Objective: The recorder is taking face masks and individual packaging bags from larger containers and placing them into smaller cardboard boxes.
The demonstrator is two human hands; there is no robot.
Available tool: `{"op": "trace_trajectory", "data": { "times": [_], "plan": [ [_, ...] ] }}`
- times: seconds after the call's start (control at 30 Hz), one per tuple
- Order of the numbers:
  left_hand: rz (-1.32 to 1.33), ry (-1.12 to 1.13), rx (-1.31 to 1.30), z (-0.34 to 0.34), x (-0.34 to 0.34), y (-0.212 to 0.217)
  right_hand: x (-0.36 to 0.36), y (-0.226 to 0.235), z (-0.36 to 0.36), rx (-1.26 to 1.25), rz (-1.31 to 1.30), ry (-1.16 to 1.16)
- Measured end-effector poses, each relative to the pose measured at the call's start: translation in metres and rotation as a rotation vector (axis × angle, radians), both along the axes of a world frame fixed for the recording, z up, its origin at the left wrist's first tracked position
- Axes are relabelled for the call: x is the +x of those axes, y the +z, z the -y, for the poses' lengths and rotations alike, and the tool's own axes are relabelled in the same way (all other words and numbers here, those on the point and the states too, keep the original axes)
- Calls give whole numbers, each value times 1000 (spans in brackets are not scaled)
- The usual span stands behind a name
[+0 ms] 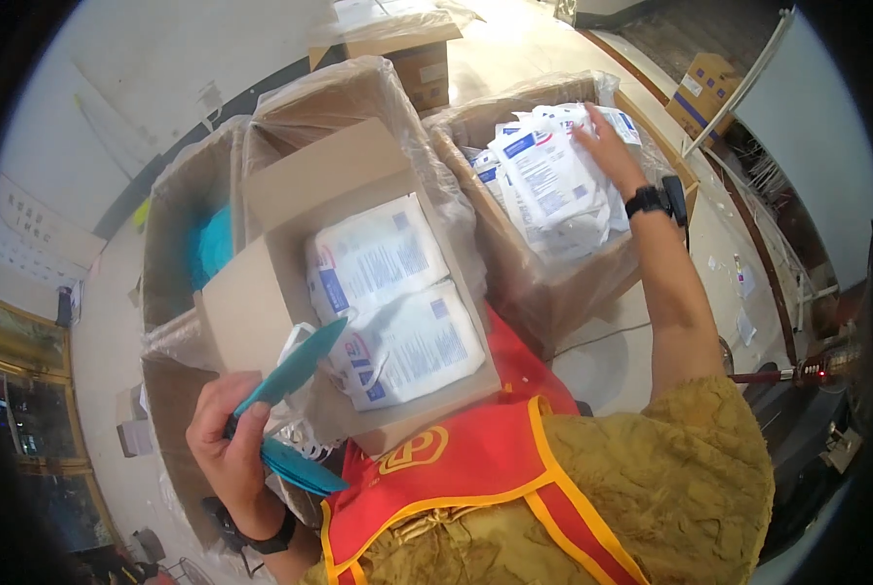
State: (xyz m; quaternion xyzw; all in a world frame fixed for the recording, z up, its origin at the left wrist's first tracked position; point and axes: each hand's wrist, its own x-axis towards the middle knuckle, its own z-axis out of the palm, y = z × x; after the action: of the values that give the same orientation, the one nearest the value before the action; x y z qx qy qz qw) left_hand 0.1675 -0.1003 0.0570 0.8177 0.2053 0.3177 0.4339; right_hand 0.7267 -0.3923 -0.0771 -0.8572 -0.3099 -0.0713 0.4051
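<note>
White-and-blue flat sealed paper packets (551, 180) in the plastic-lined carton (553, 283) look light, floppy, slick; I'd pinch an edge. My right hand (607, 146) rests spread on them; my left hand (227, 444) grips thin teal plastic pieces (295, 369).

We curl our left hand (230, 444) shut (wrist bent, held low); our right hand (607, 146) reaches forward, arm extended, fingers spread.

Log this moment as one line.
left hand: holds teal packets | right hand: on white packets in lined carton | small box: open, white packets inside
</note>
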Motion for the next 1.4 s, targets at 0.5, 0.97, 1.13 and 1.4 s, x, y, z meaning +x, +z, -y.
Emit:
{"op": "trace_trajectory", "data": {
  "times": [0.5, 0.97, 1.13, 1.4],
  "plan": [
    [-198, 116, -105, 4, 41, -6, -24, -268, -73, -1386, -56, 397],
    [65, 149, -430, -12, 47, -3, -23, -133, -31, -561, -25, 503],
    [224, 191, -573, -17, 28, 2, -96, 12, -56, -283, -72, 368],
    [558, 187, -633, -25, -3, -1, -264, 140, -153, -131, 290, 909]
  ]
}}
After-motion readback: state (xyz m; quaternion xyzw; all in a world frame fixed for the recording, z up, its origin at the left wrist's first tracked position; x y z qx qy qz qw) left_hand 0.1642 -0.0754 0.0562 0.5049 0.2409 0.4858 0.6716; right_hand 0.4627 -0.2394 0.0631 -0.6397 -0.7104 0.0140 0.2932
